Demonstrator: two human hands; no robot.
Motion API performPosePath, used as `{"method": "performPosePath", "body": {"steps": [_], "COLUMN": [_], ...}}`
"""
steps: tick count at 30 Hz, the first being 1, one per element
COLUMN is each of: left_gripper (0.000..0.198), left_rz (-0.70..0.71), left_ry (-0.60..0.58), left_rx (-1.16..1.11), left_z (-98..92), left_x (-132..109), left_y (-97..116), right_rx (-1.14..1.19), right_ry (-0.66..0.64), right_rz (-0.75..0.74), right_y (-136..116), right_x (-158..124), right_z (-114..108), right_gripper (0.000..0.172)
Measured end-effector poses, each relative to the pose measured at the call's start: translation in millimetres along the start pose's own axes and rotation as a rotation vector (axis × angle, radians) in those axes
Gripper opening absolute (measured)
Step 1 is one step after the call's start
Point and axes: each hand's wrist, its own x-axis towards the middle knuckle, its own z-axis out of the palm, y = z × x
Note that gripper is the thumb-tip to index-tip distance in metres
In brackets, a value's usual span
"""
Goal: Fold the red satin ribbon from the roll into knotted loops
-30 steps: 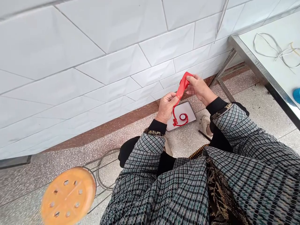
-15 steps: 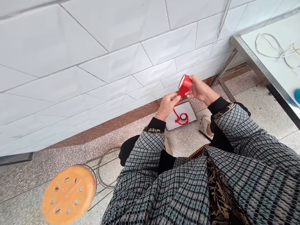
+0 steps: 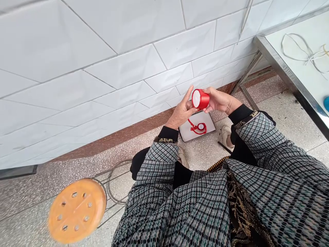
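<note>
Above the floor my hands hold a roll of red ribbon (image 3: 204, 100), its white round end turned to the left. My right hand (image 3: 218, 99) grips the roll from the right, fingers partly behind it. My left hand (image 3: 182, 110) is at its left lower edge, thumb pressed under the roll and index finger pointing up; the other fingertips are partly hidden. Below, a shallow white box or lid (image 3: 189, 133) with dark edges lies on the floor. On it rest a small red roll with a white label (image 3: 200, 126) and a knotted red ribbon (image 3: 194, 127).
A tiled wall (image 3: 133, 68) rises in front. At the right stands a metal-edged table (image 3: 295, 73) with loose white wire (image 3: 309, 56) and a blue object (image 3: 326, 103) on top. An orange stool (image 3: 77, 211) with wire legs is at lower left. Shoes (image 3: 226, 135) are close to the box.
The ribbon strip stretched between my hands has shortened, and the roll has come down against my left hand. My left index finger has lifted. The roll's white end now faces me more.
</note>
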Motion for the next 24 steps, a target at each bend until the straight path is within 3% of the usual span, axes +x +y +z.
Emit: {"method": "performPosePath", "body": {"steps": [8,12,20,24], "left_gripper": [0.093,0.092,0.083,0.078], "left_rz": [-0.090,-0.193,-0.269,-0.278], "left_ry": [-0.103,-0.045,0.092,0.139], "left_rx": [-0.057,-0.113,-0.188,-0.233], "left_z": [-13.9,-13.0,4.4,14.5], "left_x": [2,2,3,5], "left_y": [-22,-22,-20,-16], "right_rx": [-0.004,-0.046,-0.126,-0.161], "right_ry": [-0.014,0.054,0.141,0.312], "right_rz": [0.070,0.067,-0.290,-0.362], "right_y": [0,-5,1,2], "right_x": [1,-8,-16,-10], "right_z": [4,12,19,25], "right_gripper": [0.039,0.046,0.050,0.040]}}
